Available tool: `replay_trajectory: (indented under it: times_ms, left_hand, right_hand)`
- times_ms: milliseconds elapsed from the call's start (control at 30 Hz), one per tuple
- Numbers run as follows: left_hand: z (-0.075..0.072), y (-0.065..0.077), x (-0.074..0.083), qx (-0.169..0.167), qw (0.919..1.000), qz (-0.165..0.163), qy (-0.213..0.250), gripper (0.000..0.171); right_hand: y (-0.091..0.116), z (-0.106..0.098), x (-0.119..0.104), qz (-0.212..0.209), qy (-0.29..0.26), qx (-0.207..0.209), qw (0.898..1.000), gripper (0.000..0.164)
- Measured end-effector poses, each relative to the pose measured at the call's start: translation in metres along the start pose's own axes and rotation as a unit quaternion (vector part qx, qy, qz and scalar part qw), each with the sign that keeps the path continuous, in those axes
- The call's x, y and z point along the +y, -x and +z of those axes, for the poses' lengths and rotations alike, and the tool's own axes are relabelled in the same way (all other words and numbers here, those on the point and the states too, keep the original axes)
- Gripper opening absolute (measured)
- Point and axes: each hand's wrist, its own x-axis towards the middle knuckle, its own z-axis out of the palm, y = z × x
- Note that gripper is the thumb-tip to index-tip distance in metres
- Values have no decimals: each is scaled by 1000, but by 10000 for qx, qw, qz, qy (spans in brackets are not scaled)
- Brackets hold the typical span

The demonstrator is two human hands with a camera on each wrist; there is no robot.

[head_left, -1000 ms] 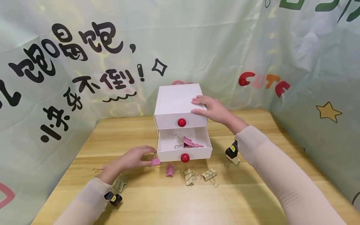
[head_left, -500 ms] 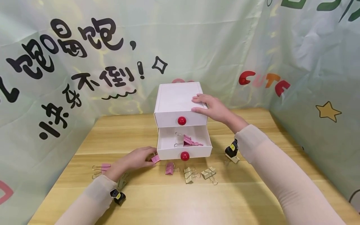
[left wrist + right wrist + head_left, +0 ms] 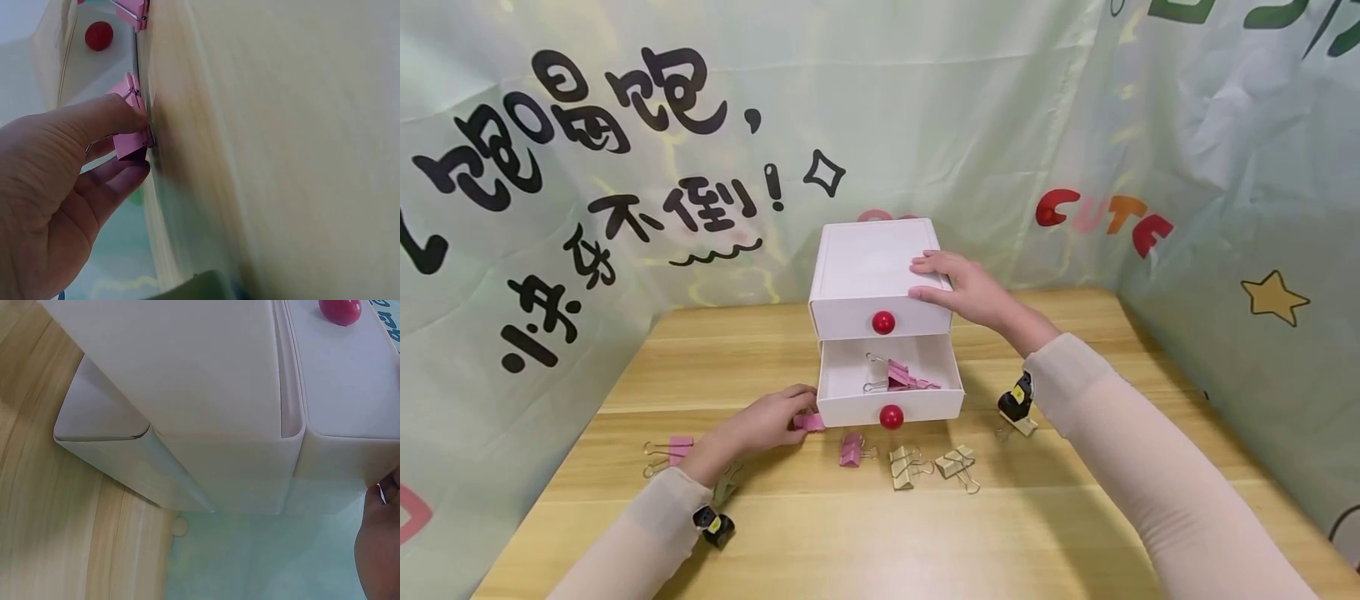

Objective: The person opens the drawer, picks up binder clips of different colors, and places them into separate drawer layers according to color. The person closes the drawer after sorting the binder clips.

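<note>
At the back of the wood-grain tabletop (image 3: pixel 880 542), just before the printed backdrop (image 3: pixel 925 125), stands a white box (image 3: pixel 868 258) w/ two drawers, one above the other. The upper drawer (image 3: pixel 842 319) looks pushed in; the lower drawer (image 3: pixel 844 412) is pulled out, prob. so its inside can be reached from above. A few pink clips (image 3: pixel 898 375) lie bunched in it, exact no. hard to tell. Loose binder clips sit out front, likely for easy reach: one dark-pink clip (image 3: pixel 850 451), then two gold clips (image 3: pixel 902 468), side by side. Another pink one (image 3: pixel 681 448) lies by the L forearm.

L hand (image 3: pixel 766 423) is just beside the lower drawer's front L corner, thumb + fingers almost closed up, pinching a pink binder clip (image 3: pixel 130 145); the gap b/w them is about the clip's thickness. Can't tell if that clip touches tabletop or drawer. R hand (image 3: pixel 966 290) rests on the box's R edge, fingers loosely spread over the top, thumb at the front edge, gripping nothing; prob. there to steady the box, b/c a pulled-out drawer could let it shift.
</note>
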Motion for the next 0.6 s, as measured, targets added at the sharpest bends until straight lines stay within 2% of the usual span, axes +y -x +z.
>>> replay_trajectory:
  times_ms: [133,300,433,600]
  left_hand:
    - [-2,3,0,48,9999,-47,88,27]
    - [-6,8,-1,206,9997,-126,90,30]
    - [-11,12,-3,319,9990,-295,76,34]
    - [-22,16,-3,408,9972,-523,333,41]
  right_hand:
    - [-1,1,0,-72,41,20,10000,61]
    - [-2,2,1,-81,21,38,10000,61]
    - [-2,2,1,-78,24,25,10000,61]
    - [-1,1,0,-41,-29,18,10000,60]
